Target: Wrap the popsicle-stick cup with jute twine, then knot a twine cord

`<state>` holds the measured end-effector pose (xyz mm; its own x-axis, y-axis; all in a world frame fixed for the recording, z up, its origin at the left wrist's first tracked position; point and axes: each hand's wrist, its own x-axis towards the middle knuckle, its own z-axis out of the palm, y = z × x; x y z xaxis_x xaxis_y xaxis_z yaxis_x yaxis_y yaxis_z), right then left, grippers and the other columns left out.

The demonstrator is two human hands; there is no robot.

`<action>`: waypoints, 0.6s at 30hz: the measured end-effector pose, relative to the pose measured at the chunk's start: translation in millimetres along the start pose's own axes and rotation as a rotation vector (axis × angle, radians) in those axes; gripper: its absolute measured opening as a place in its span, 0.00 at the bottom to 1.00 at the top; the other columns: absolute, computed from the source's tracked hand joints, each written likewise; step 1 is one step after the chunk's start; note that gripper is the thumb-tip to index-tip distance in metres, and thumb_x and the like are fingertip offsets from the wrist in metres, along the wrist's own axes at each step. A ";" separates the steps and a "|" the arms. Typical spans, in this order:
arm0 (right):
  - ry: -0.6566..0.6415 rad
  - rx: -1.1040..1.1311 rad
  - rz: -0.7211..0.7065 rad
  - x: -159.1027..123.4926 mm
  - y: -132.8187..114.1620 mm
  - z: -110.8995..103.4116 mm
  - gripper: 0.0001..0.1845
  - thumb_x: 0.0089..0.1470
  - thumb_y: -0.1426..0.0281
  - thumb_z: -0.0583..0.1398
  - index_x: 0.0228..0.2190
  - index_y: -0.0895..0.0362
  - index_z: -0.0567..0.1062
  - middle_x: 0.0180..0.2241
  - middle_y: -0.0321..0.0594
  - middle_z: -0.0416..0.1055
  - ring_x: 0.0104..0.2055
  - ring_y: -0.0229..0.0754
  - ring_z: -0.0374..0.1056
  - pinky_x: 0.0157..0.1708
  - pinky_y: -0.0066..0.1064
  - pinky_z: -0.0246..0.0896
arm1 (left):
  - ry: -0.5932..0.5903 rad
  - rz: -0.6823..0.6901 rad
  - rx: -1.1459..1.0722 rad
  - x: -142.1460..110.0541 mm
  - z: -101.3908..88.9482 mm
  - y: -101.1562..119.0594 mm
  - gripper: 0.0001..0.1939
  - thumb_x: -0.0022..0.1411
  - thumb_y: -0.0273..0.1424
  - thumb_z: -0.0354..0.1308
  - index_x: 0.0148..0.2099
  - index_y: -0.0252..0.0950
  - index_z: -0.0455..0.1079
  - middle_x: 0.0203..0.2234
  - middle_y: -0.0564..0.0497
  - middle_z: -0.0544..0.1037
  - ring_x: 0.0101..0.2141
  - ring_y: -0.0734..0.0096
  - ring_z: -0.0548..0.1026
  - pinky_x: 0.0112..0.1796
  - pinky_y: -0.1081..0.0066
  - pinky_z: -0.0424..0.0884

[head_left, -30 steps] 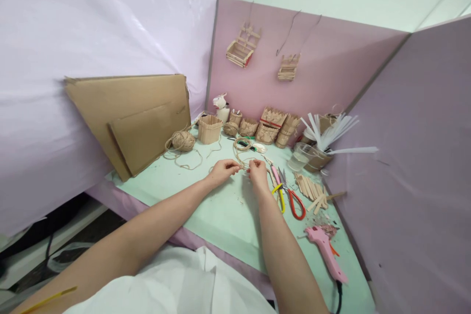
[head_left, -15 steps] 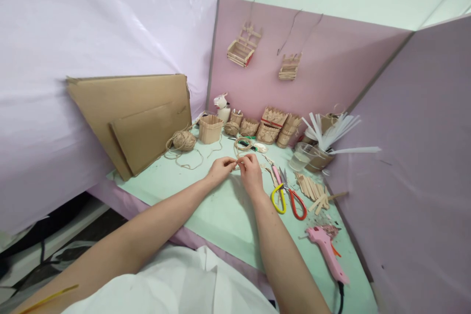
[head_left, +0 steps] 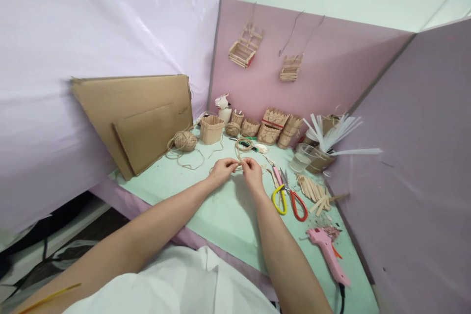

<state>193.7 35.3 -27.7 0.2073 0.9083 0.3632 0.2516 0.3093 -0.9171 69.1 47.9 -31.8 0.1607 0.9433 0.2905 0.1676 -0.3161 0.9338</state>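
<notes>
My left hand (head_left: 222,170) and my right hand (head_left: 252,171) face each other above the middle of the table, both with fingers pinched. Between the fingertips runs a piece of twine (head_left: 239,155), and its far part lies in loops on the table beyond my hands. What exactly sits under the fingers is too small to tell. Just past the loops lie green-handled pliers (head_left: 247,145). To the right of my right hand are scissors (head_left: 285,187) with one yellow and one red handle. A ball of twine (head_left: 185,141) rests to the left.
At the back stand a wooden stick box (head_left: 211,130) and several small stick baskets (head_left: 268,133). On the right are a plastic cup (head_left: 302,158), white glue sticks (head_left: 333,132), wooden sticks (head_left: 312,190) and a pink glue gun (head_left: 329,254). Cardboard sheets (head_left: 147,132) lean at the left.
My fingertips have moved slightly apart, with the twine still between them. The whole view has shifted a little; the other things lie as before.
</notes>
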 end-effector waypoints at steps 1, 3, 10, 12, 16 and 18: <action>0.012 0.027 0.026 -0.2 0.8 0.9 0.08 0.45 0.64 0.56 0.23 0.56 0.69 0.21 0.35 0.66 0.29 0.40 0.62 0.30 0.30 0.55 | -0.011 0.000 0.012 -0.3 0.8 0.8 0.12 0.51 0.34 0.53 0.31 0.31 0.74 0.19 0.53 0.70 0.24 0.74 0.65 0.29 0.73 0.61; 0.037 0.084 0.074 -0.5 2.2 2.1 0.08 0.45 0.64 0.56 0.23 0.56 0.68 0.20 0.34 0.64 0.26 0.38 0.60 0.28 0.29 0.54 | -0.036 -0.004 0.018 -0.8 3.3 1.2 0.13 0.52 0.35 0.53 0.32 0.31 0.74 0.17 0.54 0.68 0.23 0.75 0.64 0.28 0.73 0.60; -0.037 0.270 0.273 2.9 3.2 -6.8 0.10 0.39 0.63 0.60 0.24 0.57 0.69 0.19 0.31 0.62 0.21 0.33 0.55 0.22 0.26 0.49 | -0.061 0.011 0.017 -4.8 10.5 -1.6 0.13 0.53 0.36 0.53 0.32 0.31 0.74 0.19 0.53 0.71 0.24 0.74 0.65 0.30 0.73 0.61; -0.046 0.260 0.298 3.8 1.7 -10.2 0.12 0.37 0.63 0.62 0.25 0.58 0.71 0.21 0.33 0.65 0.22 0.33 0.56 0.22 0.25 0.49 | -0.065 0.026 0.016 -6.4 9.5 -0.7 0.13 0.54 0.36 0.53 0.32 0.32 0.74 0.23 0.51 0.74 0.26 0.73 0.67 0.31 0.73 0.63; -0.052 0.240 0.325 1.7 -3.2 -11.4 0.14 0.37 0.61 0.63 0.27 0.58 0.71 0.26 0.36 0.68 0.26 0.35 0.60 0.23 0.25 0.52 | -0.039 0.042 0.045 -7.5 5.0 1.9 0.15 0.54 0.39 0.53 0.33 0.32 0.74 0.26 0.50 0.76 0.30 0.71 0.69 0.33 0.73 0.64; -0.075 0.236 0.324 -0.4 -5.7 -10.0 0.14 0.38 0.61 0.62 0.26 0.57 0.71 0.26 0.36 0.68 0.26 0.35 0.61 0.23 0.25 0.52 | -0.020 0.032 0.059 -6.7 2.9 2.4 0.16 0.54 0.40 0.54 0.32 0.32 0.74 0.26 0.50 0.76 0.30 0.70 0.70 0.33 0.73 0.64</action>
<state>201.5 30.4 -21.0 0.1685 0.9847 0.0442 -0.0414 0.0519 -0.9978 71.3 40.5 -32.1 0.1861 0.9307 0.3149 0.2186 -0.3516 0.9103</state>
